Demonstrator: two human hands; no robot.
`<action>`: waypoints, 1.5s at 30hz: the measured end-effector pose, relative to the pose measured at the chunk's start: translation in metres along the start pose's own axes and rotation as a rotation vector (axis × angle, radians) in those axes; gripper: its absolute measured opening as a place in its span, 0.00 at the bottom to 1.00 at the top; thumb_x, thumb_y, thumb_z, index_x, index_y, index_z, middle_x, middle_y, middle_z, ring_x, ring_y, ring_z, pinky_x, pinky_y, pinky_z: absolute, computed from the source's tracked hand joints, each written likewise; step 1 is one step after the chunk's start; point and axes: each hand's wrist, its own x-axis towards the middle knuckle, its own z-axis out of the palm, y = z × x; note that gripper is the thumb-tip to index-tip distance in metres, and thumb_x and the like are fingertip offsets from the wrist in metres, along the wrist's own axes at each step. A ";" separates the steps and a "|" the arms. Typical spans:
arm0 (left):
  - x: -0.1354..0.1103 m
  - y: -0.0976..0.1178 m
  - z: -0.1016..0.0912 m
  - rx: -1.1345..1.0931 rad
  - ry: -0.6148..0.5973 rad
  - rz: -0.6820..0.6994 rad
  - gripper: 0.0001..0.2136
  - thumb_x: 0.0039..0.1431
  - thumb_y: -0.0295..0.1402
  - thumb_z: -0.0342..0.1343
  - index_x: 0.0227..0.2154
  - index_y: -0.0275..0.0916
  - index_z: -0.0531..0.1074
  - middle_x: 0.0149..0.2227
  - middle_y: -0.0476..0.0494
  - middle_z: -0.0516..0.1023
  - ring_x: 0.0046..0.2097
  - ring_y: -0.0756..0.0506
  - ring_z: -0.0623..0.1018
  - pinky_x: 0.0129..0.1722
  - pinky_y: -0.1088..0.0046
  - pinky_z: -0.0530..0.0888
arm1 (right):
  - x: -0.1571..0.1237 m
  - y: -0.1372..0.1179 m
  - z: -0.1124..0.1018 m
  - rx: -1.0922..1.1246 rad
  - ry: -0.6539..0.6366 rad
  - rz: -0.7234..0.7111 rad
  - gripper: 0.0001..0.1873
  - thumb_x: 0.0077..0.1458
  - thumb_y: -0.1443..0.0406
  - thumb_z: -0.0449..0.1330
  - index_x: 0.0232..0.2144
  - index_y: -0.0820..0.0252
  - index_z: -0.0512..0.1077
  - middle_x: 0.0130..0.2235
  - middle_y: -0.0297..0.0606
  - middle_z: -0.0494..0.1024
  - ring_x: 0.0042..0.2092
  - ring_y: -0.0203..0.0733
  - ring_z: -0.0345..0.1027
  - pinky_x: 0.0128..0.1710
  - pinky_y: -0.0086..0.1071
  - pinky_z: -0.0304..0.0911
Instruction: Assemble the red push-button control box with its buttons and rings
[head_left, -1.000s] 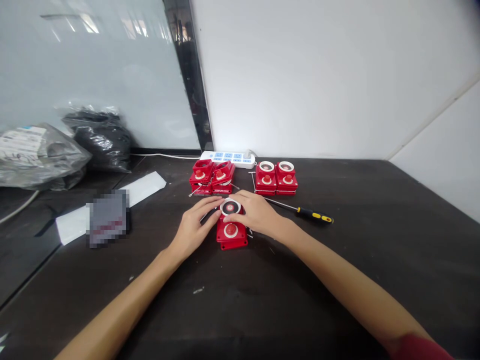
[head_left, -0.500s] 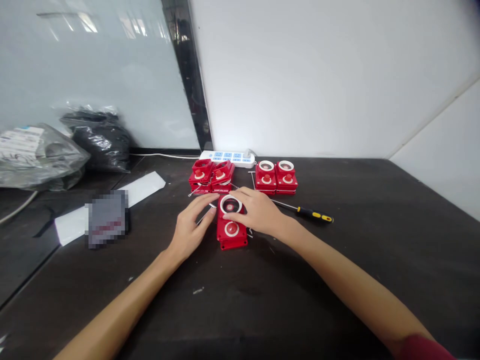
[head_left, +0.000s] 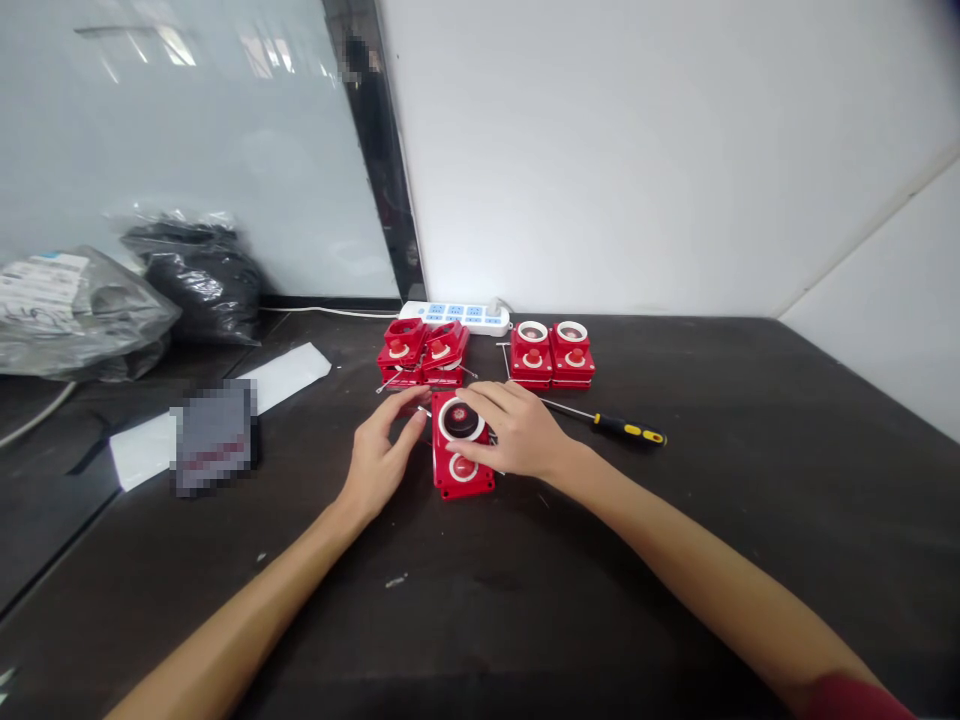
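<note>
A person works at a dark table (head_left: 750, 560) with both bare hands around a red push-button box (head_left: 463, 487) lying flat in the middle. Its near end shows a red button in a white ring, and a round piece (head_left: 459, 421) with a white rim and black center sits on its far end. The right hand (head_left: 517, 432) lies over that round piece, fingers curled narrowly across its edge and pressing it to the box. The left hand (head_left: 379, 450) is half open at the box's left side, its fingertips at or just beside the edge; contact is hard to tell. Farther back, the right pair of red boxes (head_left: 552, 358) sits neatly, each topped with a white ring, while the left pair (head_left: 424, 350) has tilted red covers and looks less settled. A yellow-and-black screwdriver (head_left: 628, 431) lies to the right, out of reach of both hands' current positions.
</note>
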 end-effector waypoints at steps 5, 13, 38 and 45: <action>0.000 0.002 0.000 0.047 0.001 -0.002 0.15 0.65 0.40 0.52 0.51 0.41 0.72 0.52 0.42 0.76 0.53 0.41 0.75 0.56 0.62 0.69 | -0.004 -0.002 -0.005 -0.035 -0.023 0.009 0.28 0.60 0.50 0.56 0.51 0.68 0.71 0.49 0.53 0.77 0.45 0.52 0.72 0.45 0.46 0.66; 0.000 0.006 -0.002 0.115 0.001 0.050 0.14 0.66 0.38 0.50 0.51 0.42 0.72 0.51 0.43 0.77 0.52 0.42 0.76 0.56 0.62 0.70 | -0.004 -0.004 -0.001 -0.011 -0.038 0.024 0.27 0.62 0.51 0.54 0.51 0.69 0.71 0.49 0.52 0.77 0.45 0.50 0.72 0.45 0.43 0.66; 0.014 -0.010 0.003 0.200 -0.293 0.028 0.14 0.62 0.40 0.52 0.44 0.42 0.78 0.45 0.43 0.82 0.45 0.40 0.80 0.48 0.62 0.74 | -0.011 0.002 -0.006 0.043 -0.023 -0.117 0.28 0.59 0.54 0.58 0.55 0.67 0.69 0.49 0.53 0.77 0.45 0.51 0.72 0.43 0.45 0.69; 0.029 -0.002 0.016 0.467 -0.227 0.027 0.11 0.55 0.35 0.54 0.34 0.40 0.81 0.37 0.41 0.83 0.39 0.38 0.79 0.45 0.60 0.71 | -0.009 0.003 -0.007 0.063 -0.041 -0.156 0.26 0.60 0.54 0.58 0.53 0.67 0.70 0.46 0.54 0.77 0.46 0.51 0.73 0.42 0.44 0.71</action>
